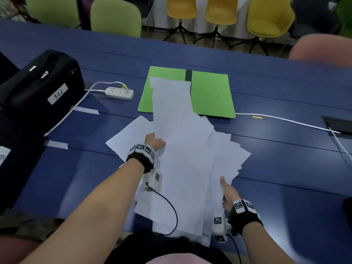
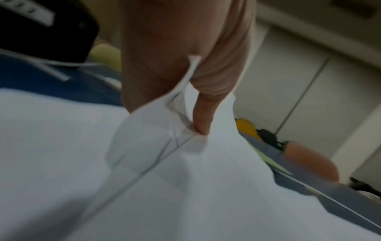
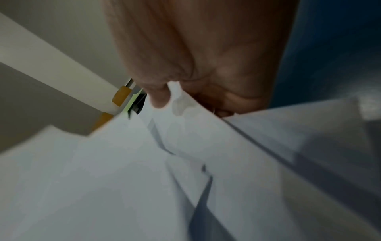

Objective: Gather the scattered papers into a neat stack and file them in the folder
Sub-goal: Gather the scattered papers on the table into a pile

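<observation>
A black bag (image 1: 38, 86), white power strip (image 1: 119, 92) and chairs (image 1: 116, 18) surround the blue table (image 1: 285, 168).

blue table (image 1: 266, 168) | on it: papers (image 1: 182, 149), green folder (image 1: 211, 94), power strip (image 1: 119, 92), apparently black bag (image 1: 38, 86)

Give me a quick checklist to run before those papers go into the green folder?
1. Left hand grips the papers: ok.
2. Right hand grips the papers: ok.
3. Sheet edges aligned: not ok, corners fan out.
4. All sheets gathered: not ok, some lie loose on the table.
5. Folder lying open: ok.
6. Corner in left fingers uncreased: not ok, it is crumpled.
</observation>
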Demonstrator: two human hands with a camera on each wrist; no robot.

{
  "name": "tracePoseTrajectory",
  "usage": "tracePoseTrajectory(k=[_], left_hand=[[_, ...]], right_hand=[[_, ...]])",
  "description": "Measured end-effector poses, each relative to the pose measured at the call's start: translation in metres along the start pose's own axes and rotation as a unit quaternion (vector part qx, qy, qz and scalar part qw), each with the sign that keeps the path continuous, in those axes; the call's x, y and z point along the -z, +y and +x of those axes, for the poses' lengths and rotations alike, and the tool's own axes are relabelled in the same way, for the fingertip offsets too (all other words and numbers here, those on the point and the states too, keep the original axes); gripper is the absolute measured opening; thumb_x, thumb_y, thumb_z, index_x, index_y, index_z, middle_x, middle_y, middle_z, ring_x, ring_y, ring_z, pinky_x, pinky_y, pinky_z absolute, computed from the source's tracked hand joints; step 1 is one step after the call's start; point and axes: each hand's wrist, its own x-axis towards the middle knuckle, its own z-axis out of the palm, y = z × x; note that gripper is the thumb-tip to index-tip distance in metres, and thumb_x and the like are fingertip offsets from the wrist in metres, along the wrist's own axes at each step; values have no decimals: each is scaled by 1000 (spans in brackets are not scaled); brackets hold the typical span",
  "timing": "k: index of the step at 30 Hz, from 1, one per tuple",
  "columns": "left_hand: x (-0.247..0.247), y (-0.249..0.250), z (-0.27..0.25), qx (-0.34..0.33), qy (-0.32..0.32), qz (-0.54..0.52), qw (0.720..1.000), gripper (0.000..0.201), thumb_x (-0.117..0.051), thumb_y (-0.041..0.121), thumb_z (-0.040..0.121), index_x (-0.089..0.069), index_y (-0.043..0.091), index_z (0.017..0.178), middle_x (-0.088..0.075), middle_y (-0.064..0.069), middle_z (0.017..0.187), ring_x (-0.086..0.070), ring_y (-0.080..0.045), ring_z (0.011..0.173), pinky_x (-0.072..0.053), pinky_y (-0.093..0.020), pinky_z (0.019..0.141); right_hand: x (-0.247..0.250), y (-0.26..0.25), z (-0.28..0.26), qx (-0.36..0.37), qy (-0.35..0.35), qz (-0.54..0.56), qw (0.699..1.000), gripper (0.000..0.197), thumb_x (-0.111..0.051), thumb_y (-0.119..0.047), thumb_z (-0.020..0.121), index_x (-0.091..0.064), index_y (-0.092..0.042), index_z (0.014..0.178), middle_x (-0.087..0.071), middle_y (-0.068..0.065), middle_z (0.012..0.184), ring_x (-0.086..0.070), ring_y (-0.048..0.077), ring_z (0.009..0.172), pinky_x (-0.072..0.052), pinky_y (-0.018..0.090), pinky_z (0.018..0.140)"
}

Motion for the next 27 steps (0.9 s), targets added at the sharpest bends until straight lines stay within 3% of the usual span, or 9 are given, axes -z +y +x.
tracePoseTrajectory(k=[2,4,7,10,12,15,19,22,27], left_hand=[[-14,-26,-1,57,2,-37,998,53,-59,13,91,-40,-6,137,-47,-19,142,-47,-32,130,-38,-33,104],[-25,-43,5,97,6,-81,992,57,-51,24,96,-35,-8,140,-40,-18,148,-41,-31,135,-32,-32,109],[-34,-59,13,104,21,-52,993,54,-47,26,97,-42,-12,134,-46,-24,142,-46,-35,129,-37,-36,106],[-35,-66,12,77,-6,10,997,32,-50,13,94,-57,-14,110,-60,-29,116,-56,-39,115,-46,-37,90],[-33,-67,9,69,-47,52,995,20,-50,4,91,-58,-12,99,-61,-27,104,-55,-39,116,-46,-37,84],[-33,-71,12,90,-106,120,983,40,-48,8,92,-46,-9,127,-50,-25,133,-49,-36,123,-42,-36,99],[-32,-67,0,95,-139,173,970,43,-43,14,95,-39,-4,133,-40,-20,140,-45,-35,126,-38,-36,102],[-34,-63,-3,138,-151,169,964,41,-41,4,91,-39,-4,131,-42,-23,138,-52,-33,114,-42,-34,94],[-54,-58,-16,57,-202,175,962,43,-47,-6,84,-43,-11,127,-51,-25,129,-52,-36,118,-42,-34,80]], right_hand=[[5,6,4,-21,-20,3,1000,99,-64,-79,57,-53,-9,126,-63,6,109,-62,29,92,-53,41,80],[-1,-3,-18,-8,-25,-4,1000,121,-78,-71,44,-38,-10,140,-56,3,129,-60,29,112,-50,45,96],[-11,-14,-40,34,19,-91,995,89,-83,-27,69,-37,1,140,-48,14,142,-51,32,125,-43,41,103],[-13,-17,-47,54,64,-112,990,72,-70,-7,83,-31,6,143,-40,19,147,-44,34,132,-38,39,104],[-14,-18,-46,58,79,-97,990,66,-63,-5,88,-29,6,143,-37,20,148,-41,35,134,-36,39,106],[-17,-18,-46,55,87,-80,991,66,-56,-18,94,-23,4,147,-28,17,154,-32,33,140,-28,38,112],[-17,-22,-49,76,97,-48,991,60,-51,-32,96,-35,2,142,-37,16,149,-37,33,137,-30,37,110],[-16,-24,-52,91,78,-55,991,62,-62,-36,89,-45,-1,137,-49,14,141,-47,32,130,-37,38,108],[-29,-25,-54,65,49,-95,992,70,-71,-24,83,-39,5,138,-48,18,140,-48,34,128,-39,39,106]])
